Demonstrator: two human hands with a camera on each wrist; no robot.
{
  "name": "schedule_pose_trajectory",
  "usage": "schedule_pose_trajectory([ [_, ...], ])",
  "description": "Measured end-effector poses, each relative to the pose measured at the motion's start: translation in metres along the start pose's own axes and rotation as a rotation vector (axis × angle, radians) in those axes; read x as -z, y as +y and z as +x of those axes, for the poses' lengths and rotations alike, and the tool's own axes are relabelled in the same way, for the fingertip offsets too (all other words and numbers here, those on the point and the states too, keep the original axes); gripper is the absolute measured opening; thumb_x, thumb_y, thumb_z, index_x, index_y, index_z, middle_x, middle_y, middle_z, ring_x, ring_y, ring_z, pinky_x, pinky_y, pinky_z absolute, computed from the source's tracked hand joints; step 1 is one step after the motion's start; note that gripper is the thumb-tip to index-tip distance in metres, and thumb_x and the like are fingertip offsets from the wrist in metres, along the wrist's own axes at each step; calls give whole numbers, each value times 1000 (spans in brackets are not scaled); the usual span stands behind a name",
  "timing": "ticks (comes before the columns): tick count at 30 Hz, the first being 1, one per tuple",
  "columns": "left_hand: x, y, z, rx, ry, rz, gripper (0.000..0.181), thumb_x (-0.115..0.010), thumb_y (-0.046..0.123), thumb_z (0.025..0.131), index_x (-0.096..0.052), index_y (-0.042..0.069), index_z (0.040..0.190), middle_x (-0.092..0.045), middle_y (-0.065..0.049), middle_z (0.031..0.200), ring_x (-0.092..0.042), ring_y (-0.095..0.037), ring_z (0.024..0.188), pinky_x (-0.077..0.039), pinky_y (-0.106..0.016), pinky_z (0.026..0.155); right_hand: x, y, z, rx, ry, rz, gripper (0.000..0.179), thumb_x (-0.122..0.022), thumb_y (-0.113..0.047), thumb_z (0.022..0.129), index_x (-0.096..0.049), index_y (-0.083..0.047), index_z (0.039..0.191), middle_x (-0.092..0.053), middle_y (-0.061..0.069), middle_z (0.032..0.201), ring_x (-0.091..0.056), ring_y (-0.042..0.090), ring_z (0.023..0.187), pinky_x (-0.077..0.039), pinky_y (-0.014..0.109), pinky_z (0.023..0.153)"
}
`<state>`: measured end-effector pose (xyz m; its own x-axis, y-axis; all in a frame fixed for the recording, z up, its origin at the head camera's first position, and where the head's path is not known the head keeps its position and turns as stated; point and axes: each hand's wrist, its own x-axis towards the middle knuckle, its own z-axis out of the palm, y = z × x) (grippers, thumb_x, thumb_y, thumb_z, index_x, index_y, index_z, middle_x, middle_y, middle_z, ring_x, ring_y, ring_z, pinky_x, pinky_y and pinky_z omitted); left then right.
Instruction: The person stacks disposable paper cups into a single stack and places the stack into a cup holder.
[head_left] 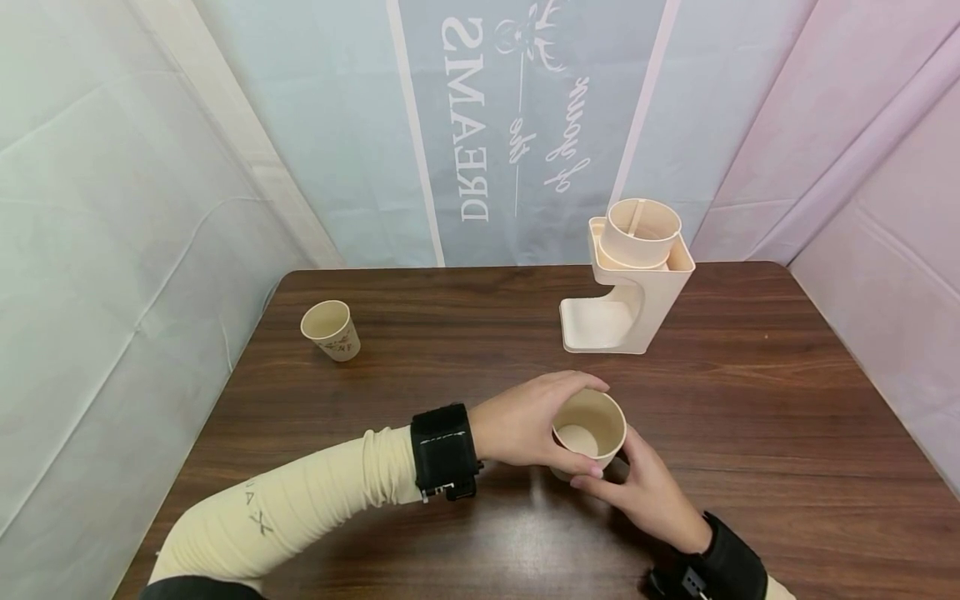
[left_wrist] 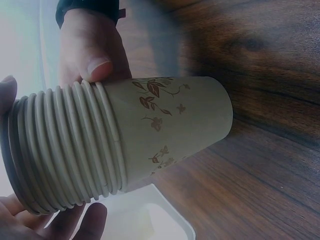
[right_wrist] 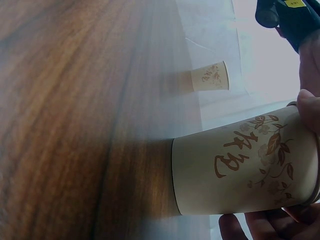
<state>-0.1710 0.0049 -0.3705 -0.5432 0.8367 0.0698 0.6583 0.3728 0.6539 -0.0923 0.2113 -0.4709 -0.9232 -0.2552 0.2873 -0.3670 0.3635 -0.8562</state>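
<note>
Both hands hold a stack of nested paper cups (head_left: 602,417), its mouth facing up, near the middle of the table. Several rolled rims (left_wrist: 75,145) crowd the stack's top in the left wrist view; brown leaves and lettering decorate its side (right_wrist: 240,160). My left hand (head_left: 528,421) grips the upper part from the left, thumb and fingers spread around the rim. From the lower right, my right hand (head_left: 652,496) holds the side with thumb and fingers. Whether the stack's bottom touches the table cannot be told.
A single matching paper cup (head_left: 341,340) stands upright at the table's back left. At the back right stands a cream plastic holder (head_left: 651,308) with a round tube (head_left: 637,250) on top and a flat base. Fabric curtains (head_left: 345,125) hang behind the dark wooden table (head_left: 787,400).
</note>
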Motion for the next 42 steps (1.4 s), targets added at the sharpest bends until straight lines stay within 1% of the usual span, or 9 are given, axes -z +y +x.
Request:
schedule_pose_trajectory([
  [9, -1, -1, 0, -12, 7, -12, 81, -88, 38, 79, -49, 11, 145, -56, 2, 135, -53, -5, 118, -43, -14, 97, 0, 3, 0, 0, 1, -15, 77, -87, -10, 81, -47, -16, 146, -61, 2, 133, -58, 10, 117, -46, 17, 96],
  [12, 0, -1, -1, -16, 19, -10, 83, -89, 41, 78, -49, 12, 145, -55, 2, 134, -53, -5, 116, -43, -13, 95, 0, 4, 0, 4, 5, -13, 77, -87, -10, 81, -47, -15, 147, -61, 2, 132, -58, 11, 117, -45, 16, 97],
  [15, 3, -1, -1, -7, 41, 0, 81, -86, 46, 81, -49, 12, 145, -56, 3, 132, -53, -4, 115, -43, -14, 97, 0, 3, -1, 4, 6, -11, 77, -86, -9, 82, -46, -15, 147, -61, 2, 133, -57, 10, 118, -44, 15, 97],
  [21, 19, 1, -4, 47, 94, 29, 66, -72, 45, 94, -50, 10, 145, -56, -4, 139, -54, -11, 127, -43, -25, 108, -1, 2, -1, -1, 14, -17, 79, -87, -8, 81, -46, -14, 148, -60, 4, 136, -56, 6, 120, -45, 15, 96],
  [26, 36, -5, -10, 96, 142, 73, 62, -70, 42, 97, -50, 9, 145, -57, -5, 139, -54, -17, 128, -45, -32, 107, -1, 3, 0, 3, 24, 2, 82, -88, -6, 78, -46, -14, 149, -60, 5, 135, -56, 8, 120, -45, 15, 96],
  [29, 48, -13, -14, 122, 179, 101, 62, -71, 40, 96, -50, 7, 145, -57, -6, 139, -55, -19, 126, -47, -34, 106, -1, 2, 0, 8, 32, 1, 82, -89, -6, 77, -47, -14, 148, -61, 5, 133, -57, 9, 119, -45, 15, 95],
  [33, 67, -31, -21, 170, 250, 144, 64, -71, 41, 96, -49, 5, 145, -57, -9, 139, -56, -21, 125, -47, -38, 106, -1, 2, 0, 4, 36, -1, 82, -89, -7, 77, -47, -14, 147, -62, 5, 132, -57, 9, 119, -45, 15, 95],
  [37, 87, -55, -30, 248, 326, 159, 64, -70, 39, 97, -48, 5, 146, -56, -12, 140, -56, -25, 125, -47, -43, 107, -1, 2, -1, -9, 31, -1, 82, -89, -8, 78, -47, -14, 148, -61, 4, 133, -56, 9, 119, -45, 16, 95],
  [42, 115, -81, -45, 360, 394, 183, 66, -68, 38, 99, -45, 0, 147, -54, -18, 141, -53, -32, 128, -43, -47, 109, -1, 2, -2, -16, 23, -1, 81, -89, -11, 79, -46, -14, 148, -61, 4, 133, -57, 9, 119, -47, 18, 94],
])
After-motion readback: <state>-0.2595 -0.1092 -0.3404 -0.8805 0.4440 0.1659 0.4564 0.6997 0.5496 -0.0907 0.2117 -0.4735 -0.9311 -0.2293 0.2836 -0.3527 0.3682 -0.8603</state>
